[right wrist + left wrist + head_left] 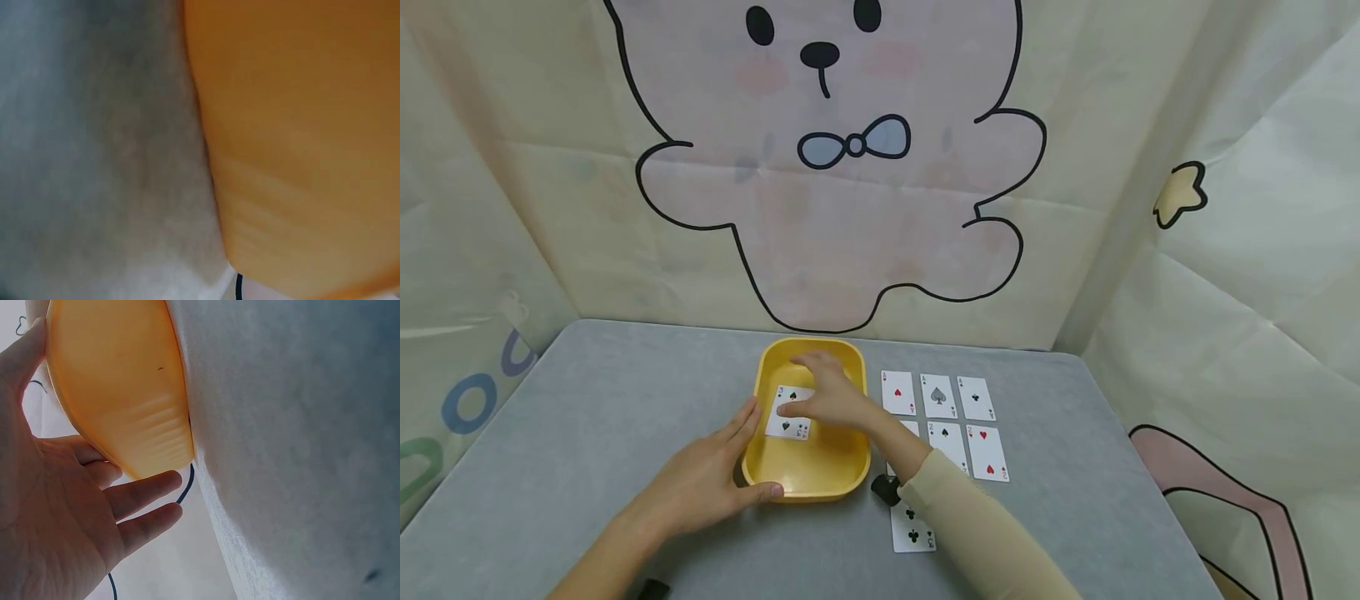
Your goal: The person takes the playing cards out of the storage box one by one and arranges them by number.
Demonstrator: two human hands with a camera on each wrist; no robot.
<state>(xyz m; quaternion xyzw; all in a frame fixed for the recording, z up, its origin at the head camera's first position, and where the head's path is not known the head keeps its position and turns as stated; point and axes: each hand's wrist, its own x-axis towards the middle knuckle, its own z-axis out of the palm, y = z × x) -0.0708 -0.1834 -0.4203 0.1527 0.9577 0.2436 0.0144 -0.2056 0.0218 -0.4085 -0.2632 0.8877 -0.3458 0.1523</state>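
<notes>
My left hand point(715, 475) rests against the left and near sides of a yellow tray point(808, 482), its thumb at the near rim. In the left wrist view, the fingers of that hand point(62, 500) are spread, some along the tray's outer wall point(125, 381). My right hand point(835, 396) reaches over the tray with thumb and fingers apart, the thumb over a playing card point(785, 427). Spades show at that card's ends; the hand covers part of it. The right wrist view has the tray's wall point(300, 156), with the hand out of sight.
Right of the tray lie face-up cards in rows: ace of hearts point(898, 393), ace of spades point(938, 397), ace of clubs point(976, 398), then two of spades point(947, 446) and two of hearts point(987, 453). A clubs card point(913, 529) and another are partly under the right arm.
</notes>
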